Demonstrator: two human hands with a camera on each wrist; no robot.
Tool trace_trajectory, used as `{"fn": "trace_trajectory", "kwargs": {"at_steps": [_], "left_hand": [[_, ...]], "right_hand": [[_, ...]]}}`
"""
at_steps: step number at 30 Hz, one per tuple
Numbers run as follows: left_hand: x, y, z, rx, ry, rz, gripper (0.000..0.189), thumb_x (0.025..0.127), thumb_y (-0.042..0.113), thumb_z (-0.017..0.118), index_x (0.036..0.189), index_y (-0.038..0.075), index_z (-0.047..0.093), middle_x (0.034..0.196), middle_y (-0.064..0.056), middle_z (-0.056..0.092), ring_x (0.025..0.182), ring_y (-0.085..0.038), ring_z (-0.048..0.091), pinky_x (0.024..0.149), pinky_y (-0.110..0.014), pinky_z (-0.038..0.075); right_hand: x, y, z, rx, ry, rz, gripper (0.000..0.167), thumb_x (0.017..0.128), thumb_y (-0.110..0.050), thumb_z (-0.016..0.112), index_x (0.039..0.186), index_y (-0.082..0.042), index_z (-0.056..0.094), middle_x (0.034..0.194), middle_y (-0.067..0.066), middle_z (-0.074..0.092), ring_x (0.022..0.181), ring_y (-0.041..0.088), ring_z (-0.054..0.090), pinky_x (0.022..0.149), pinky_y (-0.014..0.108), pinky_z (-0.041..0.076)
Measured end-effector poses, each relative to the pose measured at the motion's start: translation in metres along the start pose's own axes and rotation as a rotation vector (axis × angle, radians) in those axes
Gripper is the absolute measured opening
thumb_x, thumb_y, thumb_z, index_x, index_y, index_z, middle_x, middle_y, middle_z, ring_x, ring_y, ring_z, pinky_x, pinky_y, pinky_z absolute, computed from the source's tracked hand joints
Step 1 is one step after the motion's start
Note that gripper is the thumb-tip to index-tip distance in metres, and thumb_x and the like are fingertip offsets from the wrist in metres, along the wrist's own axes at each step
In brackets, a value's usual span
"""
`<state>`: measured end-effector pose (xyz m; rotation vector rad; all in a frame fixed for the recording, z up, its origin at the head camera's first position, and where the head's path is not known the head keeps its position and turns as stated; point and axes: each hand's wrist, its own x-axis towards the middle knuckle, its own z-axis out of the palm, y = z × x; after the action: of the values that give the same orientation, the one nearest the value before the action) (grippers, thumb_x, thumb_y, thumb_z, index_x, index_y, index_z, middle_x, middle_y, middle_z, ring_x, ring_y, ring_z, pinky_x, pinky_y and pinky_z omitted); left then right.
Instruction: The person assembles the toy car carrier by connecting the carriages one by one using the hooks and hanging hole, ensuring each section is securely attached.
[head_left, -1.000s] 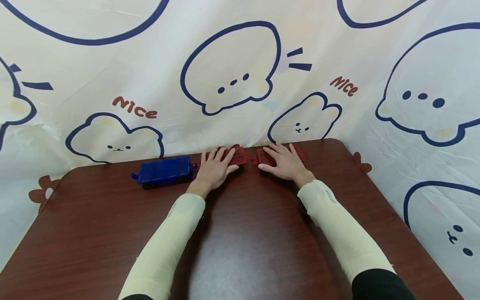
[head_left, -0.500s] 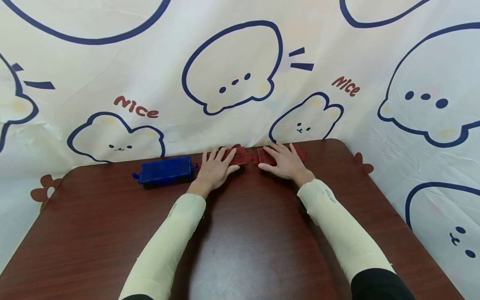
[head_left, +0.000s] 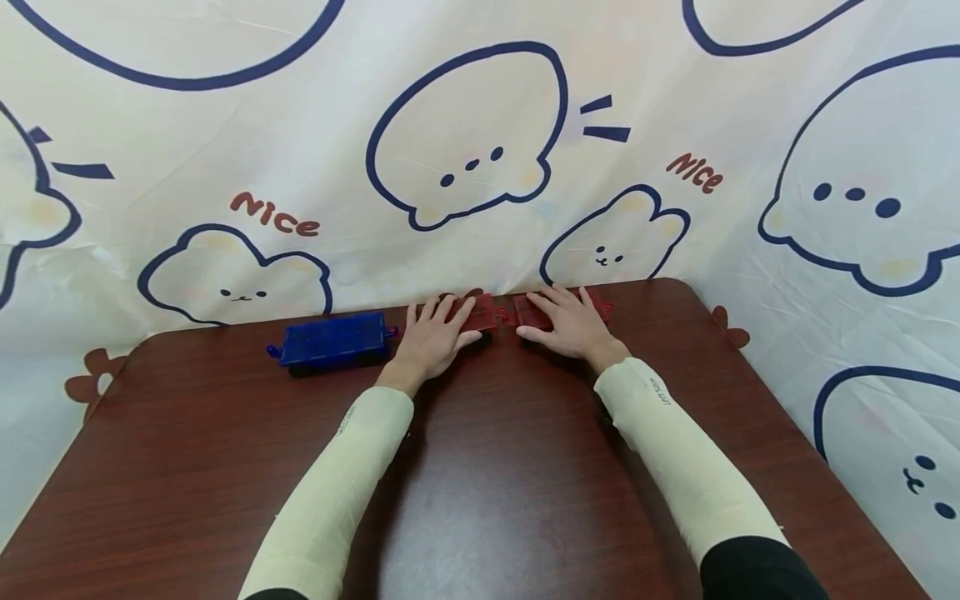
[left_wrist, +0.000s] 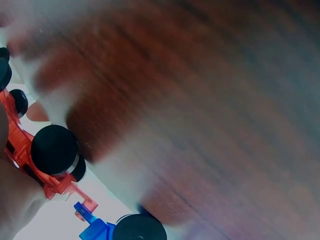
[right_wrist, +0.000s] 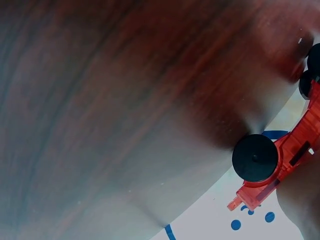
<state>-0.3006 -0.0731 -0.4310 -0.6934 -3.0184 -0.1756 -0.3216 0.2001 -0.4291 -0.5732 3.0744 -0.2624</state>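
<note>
Along the table's far edge stands a row of toy train wagons. My left hand (head_left: 429,343) rests palm down, fingers spread, on a red wagon (head_left: 486,312). My right hand (head_left: 573,329) lies spread over a second red wagon (head_left: 527,315). Between the two hands the wagons' couplings (head_left: 502,316) sit close together; whether they are hooked, I cannot tell. A blue wagon (head_left: 333,340) stands left of my left hand. In the left wrist view its blue hook (left_wrist: 84,212) meets the red coupling (left_wrist: 89,202). A black wheel (right_wrist: 255,158) shows under the right red wagon.
The wagons stand on a dark brown wooden table (head_left: 480,483) with rounded far corners. A white cloth (head_left: 450,258) printed with cartoon animals hangs directly behind the far edge, and it continues along the right side.
The head view has shifted slightly. Both hands and all the wagons stay where they were on the table.
</note>
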Motion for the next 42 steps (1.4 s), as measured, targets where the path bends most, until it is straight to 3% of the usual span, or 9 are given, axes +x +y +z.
{"fn": "trace_trajectory", "kwargs": {"at_steps": [42], "left_hand": [[0.0002, 0.0004, 0.0007, 0.01, -0.03, -0.013, 0.069, 0.105, 0.061, 0.03, 0.164, 0.026, 0.019, 0.162, -0.011, 0.027, 0.151, -0.039, 0.019, 0.117, -0.068, 0.01]], "right_hand": [[0.0046, -0.0042, 0.0024, -0.018, 0.002, -0.001, 0.085, 0.093, -0.075, 0.042, 0.159, -0.021, 0.036, 0.165, 0.008, 0.028, 0.153, 0.032, 0.02, 0.12, 0.063, 0.005]]}}
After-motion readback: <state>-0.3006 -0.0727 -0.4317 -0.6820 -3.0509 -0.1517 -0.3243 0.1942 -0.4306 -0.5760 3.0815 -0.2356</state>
